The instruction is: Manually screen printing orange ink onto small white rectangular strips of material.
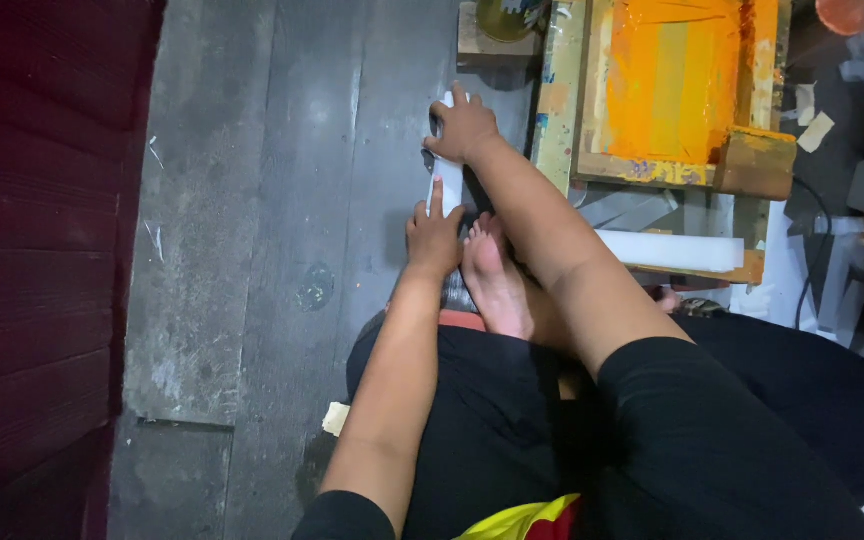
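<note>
I sit on a dark grey floor (252, 200) with my bare foot (497, 280) tucked in front of me. A long white strip (448, 180) lies on the floor between my two hands. My left hand (434, 238) presses on its near end, index finger stretched along it. My right hand (464, 127) holds down its far end with fingers curled over it. Most of the strip is hidden under my hands.
A wooden printing frame (592, 160) smeared with orange ink stands at the upper right, with a white bar (667, 250) beneath it. A dark red panel (32, 250) runs along the left. White scraps, a black cable (807, 260) and clutter lie at the right.
</note>
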